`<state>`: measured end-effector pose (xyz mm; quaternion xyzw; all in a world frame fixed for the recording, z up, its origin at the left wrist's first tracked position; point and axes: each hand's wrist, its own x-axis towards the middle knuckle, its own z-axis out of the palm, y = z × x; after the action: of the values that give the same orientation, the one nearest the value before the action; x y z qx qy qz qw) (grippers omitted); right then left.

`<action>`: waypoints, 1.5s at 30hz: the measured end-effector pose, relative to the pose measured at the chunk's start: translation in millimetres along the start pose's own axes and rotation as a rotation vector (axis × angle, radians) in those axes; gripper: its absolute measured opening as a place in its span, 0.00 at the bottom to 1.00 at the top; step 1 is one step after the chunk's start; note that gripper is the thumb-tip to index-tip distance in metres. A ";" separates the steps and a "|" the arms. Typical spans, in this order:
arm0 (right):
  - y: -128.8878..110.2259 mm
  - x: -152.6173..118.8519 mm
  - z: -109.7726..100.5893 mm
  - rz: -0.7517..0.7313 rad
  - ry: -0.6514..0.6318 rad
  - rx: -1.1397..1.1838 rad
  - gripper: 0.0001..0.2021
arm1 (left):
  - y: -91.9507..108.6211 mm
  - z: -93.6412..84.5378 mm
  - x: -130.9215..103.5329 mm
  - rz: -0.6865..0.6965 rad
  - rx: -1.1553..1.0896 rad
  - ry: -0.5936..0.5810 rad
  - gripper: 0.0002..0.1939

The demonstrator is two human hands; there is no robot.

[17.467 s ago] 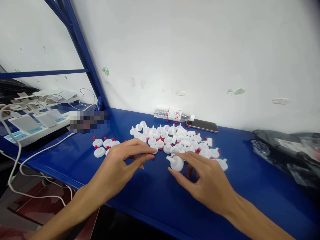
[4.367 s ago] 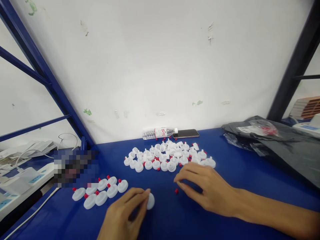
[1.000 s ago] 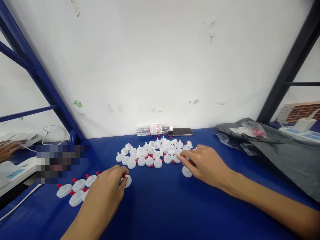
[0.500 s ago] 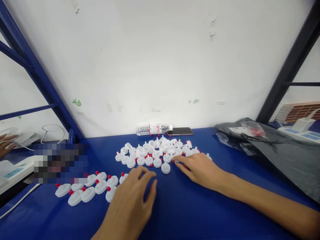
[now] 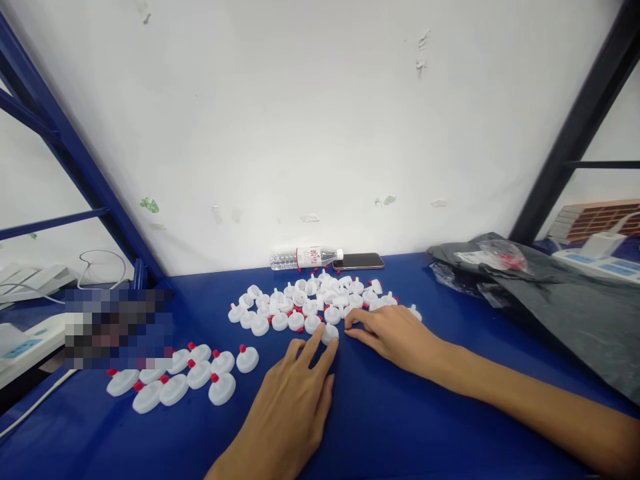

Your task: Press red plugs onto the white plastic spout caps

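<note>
My left hand (image 5: pixel 293 397) reaches forward over the blue table (image 5: pixel 400 427), its fingers stretched out and apart. Their tips are at a round white plastic cap with a narrow spout (image 5: pixel 329 334), at the near edge of a pile of similar caps (image 5: pixel 300 303). To the right of that cap, my right hand (image 5: pixel 395 333) has thumb and forefinger pinched together; whatever lies between them is too small to make out. Left of my left hand stand several white caps with red tips on their spouts (image 5: pixel 222 389). Small red tips (image 5: pixel 301 330) lie scattered among the pile.
Behind the pile, a water bottle (image 5: pixel 305 257) lies on its side next to a dark phone (image 5: pixel 359 261). Dark plastic bags (image 5: pixel 560 300) cover the right side. White power strips (image 5: pixel 37 343) and a cable are at the left. A white wall (image 5: pixel 320 133) rises behind.
My left hand has moved right and forward to the near white cap, uncovering red-tipped caps on the left. My right hand stays beside the pile, fingertips slightly lower. The hand at far left has gone.
</note>
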<state>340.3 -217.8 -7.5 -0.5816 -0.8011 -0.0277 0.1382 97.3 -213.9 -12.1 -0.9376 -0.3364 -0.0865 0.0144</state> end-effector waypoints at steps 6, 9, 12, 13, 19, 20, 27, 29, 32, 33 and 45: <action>-3.5 -0.8 -4.4 -0.023 -0.012 0.059 0.10 | 0.6 -3.9 0.6 0.033 -0.091 0.088 0.22; -6.5 -1.5 -8.1 -0.026 0.004 0.163 0.09 | 2.0 -5.8 1.4 -0.008 -0.175 0.114 0.15; -8.4 -1.8 -10.6 -0.032 0.048 0.288 0.07 | 2.0 -4.2 1.8 -0.063 -0.189 0.098 0.16; -8.7 -1.8 -11.3 -0.031 0.057 0.327 0.08 | 1.6 -3.2 2.0 -0.066 -0.175 0.084 0.20; -9.0 -2.6 -12.5 -0.027 0.050 0.484 0.09 | -1.4 -0.6 4.6 0.060 -0.095 0.045 0.23; -9.4 -2.6 -12.1 -0.027 0.049 0.499 0.08 | -1.7 -0.6 5.0 0.075 -0.100 0.055 0.23; -21.0 -1.5 -10.7 0.006 -0.024 0.770 0.06 | -1.9 3.9 4.5 0.047 -0.110 0.049 0.23; -24.0 -2.2 -9.9 0.009 -0.037 0.811 0.06 | -1.6 4.6 5.5 0.039 -0.114 0.033 0.24; -25.0 -3.3 -8.8 0.016 -0.037 0.877 0.07 | -1.1 3.4 7.3 0.049 -0.144 0.014 0.21; -24.4 -3.3 -8.9 0.018 -0.024 0.889 0.07 | -0.8 2.5 7.3 0.045 -0.153 0.013 0.20; -19.8 -1.7 -19.5 0.046 0.150 0.866 0.12 | 5.1 -5.6 -1.9 0.018 -0.268 0.051 0.18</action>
<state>325.9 -229.7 13.2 -0.4841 -0.7135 0.2716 0.4275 98.3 -219.5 -6.7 -0.9316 -0.3131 -0.1542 -0.1017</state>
